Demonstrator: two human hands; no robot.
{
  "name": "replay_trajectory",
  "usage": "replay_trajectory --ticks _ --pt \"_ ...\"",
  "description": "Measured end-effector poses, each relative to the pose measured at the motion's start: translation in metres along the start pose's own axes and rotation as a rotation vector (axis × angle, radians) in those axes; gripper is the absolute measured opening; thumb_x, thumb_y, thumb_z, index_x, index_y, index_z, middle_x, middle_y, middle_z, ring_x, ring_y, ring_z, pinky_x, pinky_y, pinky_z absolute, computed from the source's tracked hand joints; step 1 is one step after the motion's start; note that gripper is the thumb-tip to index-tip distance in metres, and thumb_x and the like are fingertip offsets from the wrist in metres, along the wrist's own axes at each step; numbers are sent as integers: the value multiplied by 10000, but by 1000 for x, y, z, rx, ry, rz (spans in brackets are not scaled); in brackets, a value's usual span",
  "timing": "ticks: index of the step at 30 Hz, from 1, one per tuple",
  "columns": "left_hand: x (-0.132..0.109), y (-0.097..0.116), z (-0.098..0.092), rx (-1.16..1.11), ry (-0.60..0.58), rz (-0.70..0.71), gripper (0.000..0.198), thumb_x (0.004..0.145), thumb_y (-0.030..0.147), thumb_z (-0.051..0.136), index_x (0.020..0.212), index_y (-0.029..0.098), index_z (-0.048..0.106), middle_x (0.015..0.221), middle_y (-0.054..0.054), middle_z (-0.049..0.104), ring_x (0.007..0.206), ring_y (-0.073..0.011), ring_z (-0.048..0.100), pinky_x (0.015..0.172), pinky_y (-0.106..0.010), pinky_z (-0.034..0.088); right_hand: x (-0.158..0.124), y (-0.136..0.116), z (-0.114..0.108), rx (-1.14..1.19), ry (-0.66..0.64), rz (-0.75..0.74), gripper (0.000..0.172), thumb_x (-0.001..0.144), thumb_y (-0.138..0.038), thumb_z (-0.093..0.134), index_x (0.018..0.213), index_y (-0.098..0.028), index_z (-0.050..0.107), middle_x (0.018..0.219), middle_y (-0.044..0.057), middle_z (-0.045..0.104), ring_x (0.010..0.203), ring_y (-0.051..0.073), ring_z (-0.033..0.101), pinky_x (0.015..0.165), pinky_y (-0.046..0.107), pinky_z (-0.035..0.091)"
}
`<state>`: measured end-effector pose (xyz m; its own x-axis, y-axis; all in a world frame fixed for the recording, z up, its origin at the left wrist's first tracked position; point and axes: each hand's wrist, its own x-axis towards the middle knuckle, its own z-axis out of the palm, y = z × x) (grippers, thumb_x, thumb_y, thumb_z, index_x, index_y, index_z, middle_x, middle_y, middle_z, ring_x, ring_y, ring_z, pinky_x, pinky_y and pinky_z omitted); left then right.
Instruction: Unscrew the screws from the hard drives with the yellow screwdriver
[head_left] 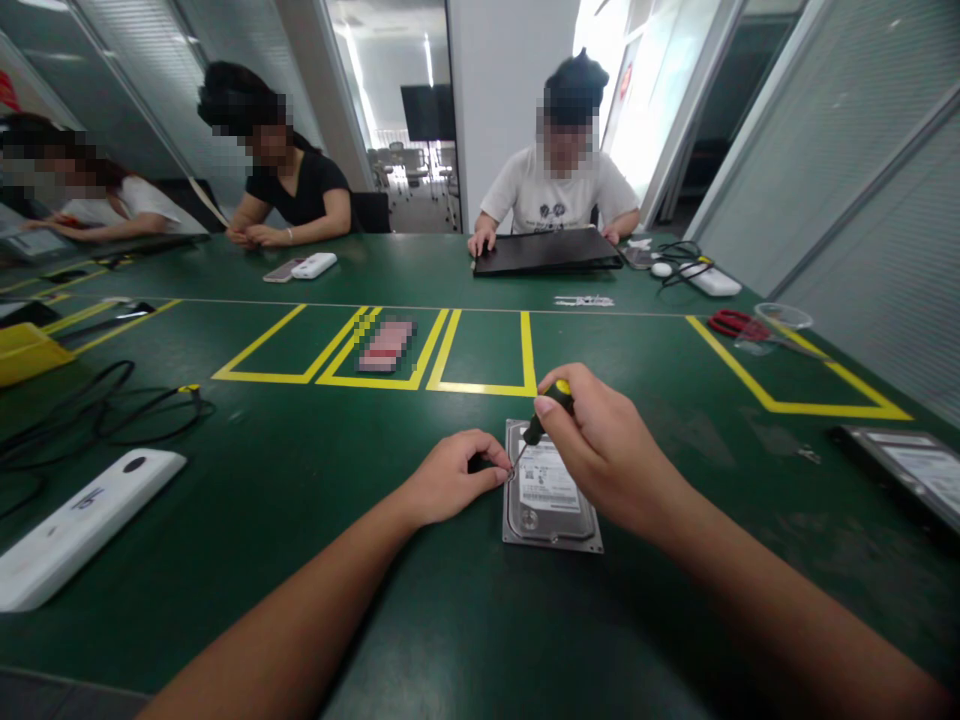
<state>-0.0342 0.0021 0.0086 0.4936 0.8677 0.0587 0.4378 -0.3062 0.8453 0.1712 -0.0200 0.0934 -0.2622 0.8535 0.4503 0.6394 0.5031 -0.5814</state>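
A silver hard drive [553, 522] with a white label lies flat on the green table in front of me. My right hand [607, 440] is wrapped round a screwdriver [534, 430] with a dark and yellow handle. Its thin shaft slants down to the left edge of the drive. At that same edge, the thumb and forefinger of my left hand [461, 475] come together close to the screwdriver's tip. Whatever sits between those fingertips is too small to make out.
Another hard drive [911, 470] lies at the right edge, near red-handled scissors [739, 325] and a clear plastic cup [780, 318]. A white power bank [90, 525] and black cables [120, 410] are on the left. Yellow tape [480, 388] marks the table; several people sit beyond it.
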Motion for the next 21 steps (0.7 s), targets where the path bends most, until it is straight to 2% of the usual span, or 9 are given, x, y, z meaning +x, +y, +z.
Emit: replay_trajectory --ticks 21 --pt "0 0 0 14 6 19 53 841 180 689 892 182 702 946 -12 700 923 -181 631 863 -310 459 0 1 1 -6 4 16 252 986 -342 439 1036 -138 577 815 56 604 685 156 516 652 308 384"
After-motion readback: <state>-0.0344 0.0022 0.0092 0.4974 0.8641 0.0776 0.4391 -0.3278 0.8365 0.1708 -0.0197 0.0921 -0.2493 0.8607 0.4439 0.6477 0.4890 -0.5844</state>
